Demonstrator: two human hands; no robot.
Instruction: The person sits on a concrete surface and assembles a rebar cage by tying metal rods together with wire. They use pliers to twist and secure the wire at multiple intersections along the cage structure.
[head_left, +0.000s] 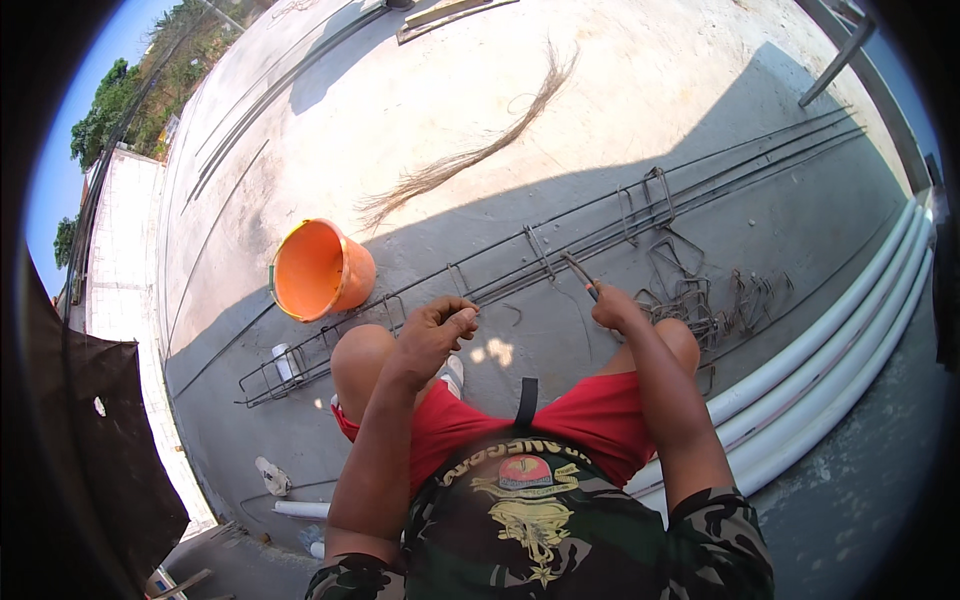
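Observation:
My left hand (437, 332) is closed in a pinch in front of my left knee, just on the near side of a long rebar cage (500, 275). Whatever it pinches is too small to make out. Wrapped in my right hand (616, 306) is a slim hand tool with a bent metal tip (578, 268), its tip pointing toward the rods. Square stirrups (657, 195) stand along the cage, which runs from lower left to upper right. To the right, a heap of loose bent stirrups (700, 305) lies on the concrete.
An orange bucket (322, 270) lies tilted beyond my left knee. Past the cage stretches a bundle of thin wire (480, 150). White pipes (830, 355) curve along my right side. More rods (265, 95) and timber (440, 15) lie farther off. A white can (287, 363) sits by the cage's left end.

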